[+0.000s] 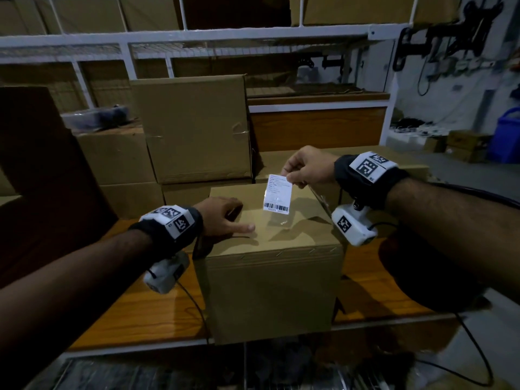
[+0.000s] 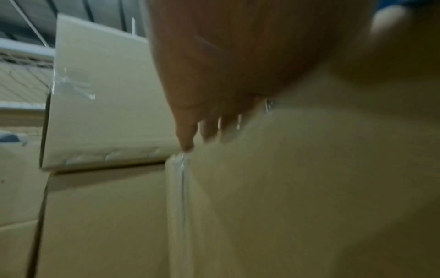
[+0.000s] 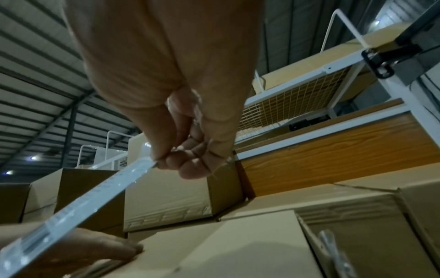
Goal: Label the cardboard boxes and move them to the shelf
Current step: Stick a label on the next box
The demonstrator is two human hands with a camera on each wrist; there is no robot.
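A closed cardboard box (image 1: 270, 280) stands on the wooden shelf board (image 1: 146, 319) in front of me. My left hand (image 1: 225, 218) lies flat on the box's top left corner, fingers straight; its fingers (image 2: 190, 135) touch the far top edge of the box (image 2: 297, 188). My right hand (image 1: 305, 167) pinches the top edge of a white barcode label (image 1: 277, 194) in a clear sleeve and holds it hanging just above the box top. In the right wrist view the label (image 3: 78, 205) runs edge-on from my pinching fingers (image 3: 188, 161) toward the left hand (image 3: 95, 246).
More cardboard boxes (image 1: 194, 128) are stacked behind and left of the box. A white metal rack with wire mesh (image 1: 197, 38) holds boxes above. A wooden panel (image 1: 318, 128) stands at the back right. A blue bin (image 1: 506, 136) is on the floor far right.
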